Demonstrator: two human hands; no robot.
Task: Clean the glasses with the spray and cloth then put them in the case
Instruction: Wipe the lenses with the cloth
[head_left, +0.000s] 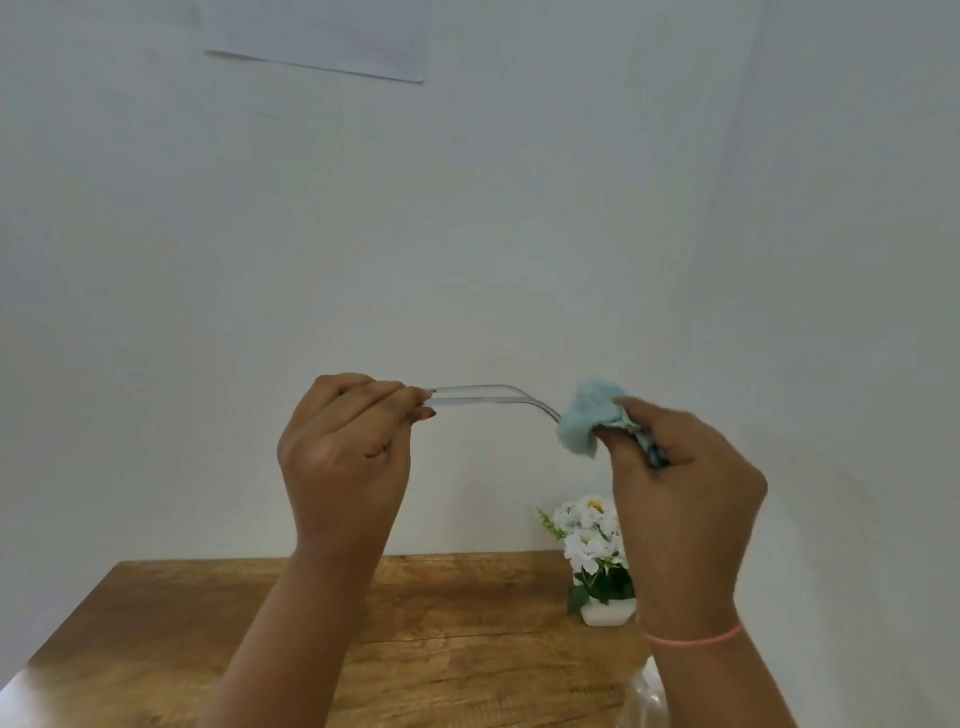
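The wiping step is in hand. The person holds the glasses (483, 395) up in the air in front of a pale wall (519, 208), well above the counter (208, 623). The left hand (343, 452) has its fingers (410, 395) curled and pinched on one end of the clear frame; the lenses are hidden inside that grip, so whether they have been cleaned cannot be told. Two clear arms run out side by side from that hand toward the right and bend downward at their tips into the cloth (587, 415). The right hand (685, 483) has its fingers (623, 441) clamped on the bunched blue cloth, pressing it around those tips. A pink band (696, 638) sits on that wrist. Neither the spray nor the case can be picked out. A clear, blurred thing (647, 696) at the bottom edge beside the right forearm is too indistinct to name. White flowers (592, 540) in a small pot stand at the back of the counter, and a sheet of paper (332, 36) hangs on the wall. The task looks to be past spraying and somewhere in the rubbing. The next move probably calls for sliding the cloth along the arms while the left pinch keeps the frame from twisting. If the lenses need more work, it calls instead for turning the frame round to reach them. The thin arms would flex under a hard squeeze, so light pressure seems wise. Casing the glasses has yet to come.
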